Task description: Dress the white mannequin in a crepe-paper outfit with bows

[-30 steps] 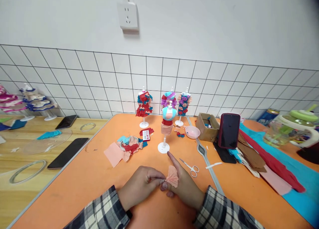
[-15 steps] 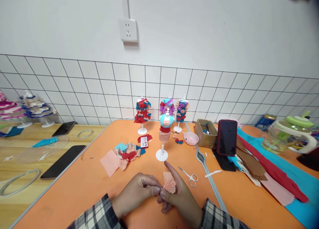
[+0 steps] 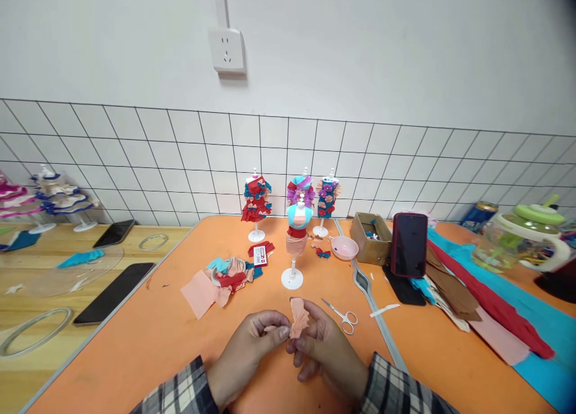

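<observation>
A small gathered piece of peach crepe paper (image 3: 299, 319) stands up between my hands near the front of the orange table. My left hand (image 3: 252, 345) pinches its narrow lower end between thumb and forefinger. My right hand (image 3: 326, 348) is closed around the other side of it, thumb at the base and fingers partly hidden behind the paper. Just beyond is a mini dress form (image 3: 297, 243) on a white round base, dressed in blue, red and peach paper. White-handled scissors (image 3: 344, 318) lie open to the right of my right hand.
Paper scraps (image 3: 231, 279) are heaped left of the dress form. Dressed forms (image 3: 257, 205) stand at the back. A pink bowl (image 3: 344, 248), cardboard box (image 3: 371, 238), propped phone (image 3: 409, 246), paper strips (image 3: 481, 300) and jug (image 3: 513, 246) are to the right.
The peach paper has turned from a spread fan facing me to a narrower, edge-on shape. My right forefinger has curled in from its stretched position. My left hand keeps its pinch.
</observation>
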Action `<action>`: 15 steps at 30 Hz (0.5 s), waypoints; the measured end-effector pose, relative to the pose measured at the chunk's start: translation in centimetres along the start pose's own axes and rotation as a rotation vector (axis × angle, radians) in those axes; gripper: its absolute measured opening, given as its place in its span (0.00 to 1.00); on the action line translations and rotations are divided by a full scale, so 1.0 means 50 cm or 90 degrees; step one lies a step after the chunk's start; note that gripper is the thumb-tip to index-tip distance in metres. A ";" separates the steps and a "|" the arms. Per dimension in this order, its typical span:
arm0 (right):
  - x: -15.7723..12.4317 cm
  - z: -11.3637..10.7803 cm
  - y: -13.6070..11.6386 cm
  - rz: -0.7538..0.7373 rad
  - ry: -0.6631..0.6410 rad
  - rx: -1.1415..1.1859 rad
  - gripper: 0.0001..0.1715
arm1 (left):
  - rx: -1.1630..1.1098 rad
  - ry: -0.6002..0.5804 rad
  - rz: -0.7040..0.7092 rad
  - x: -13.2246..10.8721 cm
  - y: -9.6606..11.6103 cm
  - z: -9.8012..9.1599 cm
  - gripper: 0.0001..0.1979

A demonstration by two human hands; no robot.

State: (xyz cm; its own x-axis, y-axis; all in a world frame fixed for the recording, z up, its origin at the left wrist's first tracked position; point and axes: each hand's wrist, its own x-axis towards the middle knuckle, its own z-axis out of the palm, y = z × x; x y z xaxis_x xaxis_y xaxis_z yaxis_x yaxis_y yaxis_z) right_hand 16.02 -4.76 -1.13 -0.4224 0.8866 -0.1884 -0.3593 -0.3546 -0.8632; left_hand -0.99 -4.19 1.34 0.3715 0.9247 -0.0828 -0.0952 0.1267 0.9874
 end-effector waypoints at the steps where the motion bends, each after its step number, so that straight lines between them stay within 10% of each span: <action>1: 0.000 -0.006 -0.002 0.012 -0.011 0.025 0.49 | 0.011 0.006 0.010 0.000 0.000 -0.003 0.16; 10: 0.003 -0.068 -0.023 0.172 -0.243 0.013 0.34 | 0.225 -0.027 0.122 0.000 0.018 -0.030 0.19; 15: 0.007 -0.068 -0.020 0.193 -0.155 -0.081 0.27 | 0.279 -0.049 0.148 -0.002 0.022 -0.024 0.18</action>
State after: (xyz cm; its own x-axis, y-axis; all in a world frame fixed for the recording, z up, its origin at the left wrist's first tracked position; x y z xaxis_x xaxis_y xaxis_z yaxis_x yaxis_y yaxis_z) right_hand 19.06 -3.07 -1.90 -0.6839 0.6454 -0.3403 -0.0881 -0.5361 -0.8396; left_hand -2.23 -3.69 2.26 0.4548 0.8795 0.1400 0.2075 -0.2575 0.9437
